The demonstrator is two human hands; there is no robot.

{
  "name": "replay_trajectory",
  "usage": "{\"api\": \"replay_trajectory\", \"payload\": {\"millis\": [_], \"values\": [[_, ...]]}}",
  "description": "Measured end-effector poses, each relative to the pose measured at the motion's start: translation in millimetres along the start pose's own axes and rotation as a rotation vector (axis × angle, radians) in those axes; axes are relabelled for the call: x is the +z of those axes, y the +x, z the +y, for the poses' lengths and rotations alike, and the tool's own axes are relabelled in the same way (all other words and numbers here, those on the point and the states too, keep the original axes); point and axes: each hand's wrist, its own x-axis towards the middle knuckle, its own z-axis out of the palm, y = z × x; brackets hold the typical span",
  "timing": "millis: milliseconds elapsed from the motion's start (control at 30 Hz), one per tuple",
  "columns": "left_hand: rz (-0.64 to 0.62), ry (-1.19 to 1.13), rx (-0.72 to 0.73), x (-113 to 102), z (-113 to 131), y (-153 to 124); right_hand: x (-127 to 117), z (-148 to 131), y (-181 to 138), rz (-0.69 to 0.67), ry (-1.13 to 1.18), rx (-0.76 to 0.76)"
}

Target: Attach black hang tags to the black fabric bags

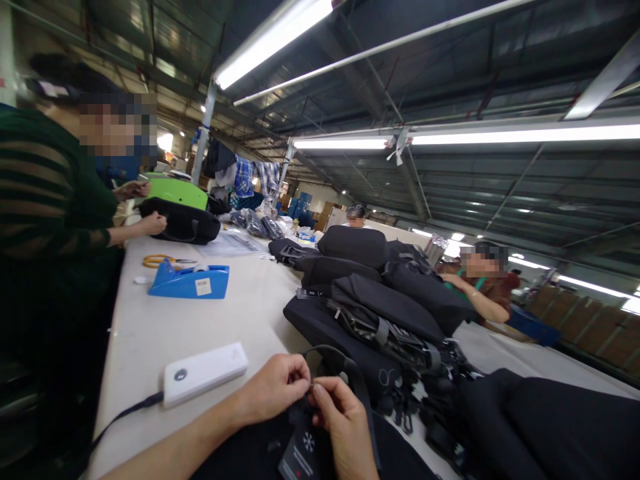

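Bag heap (385,300): right of the white power bank (215,370).
Black bag (237,457): just below the power bank.
Left hand (285,383), right hand (345,417): fingertips clamped together, apparently on the tag (300,457).
Tag: below right of the power bank; loosened pinch could drop it.

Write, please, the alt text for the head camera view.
The left hand and right hand pinch a small, unclear dark item above a printed black tag, at a white table with piled black bags. To the left are a white device, blue tape dispenser and yellow-handled scissors; beyond, a green-sleeved co-worker touches another bag.
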Motion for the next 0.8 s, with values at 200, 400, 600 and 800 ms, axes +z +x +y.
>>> {"api": "replay_trajectory", "payload": {"millis": [200, 400, 600, 800], "values": [[0.015, 0.032, 0.021, 0, 1, -1, -3, 2, 2, 0.004, -0.047, -0.066], [0.038, 0.024, 0.035, 2, 2, -1, -4, 2, 3, -0.045, -0.001, -0.085], [0.062, 0.0, 0.029, 6, -1, 0, 6, 0, -1, 0.064, 0.069, -0.14], [0.047, -0.007, 0.021, 6, 1, -3, -4, 5, 3, -0.079, -0.047, -0.166]]}}
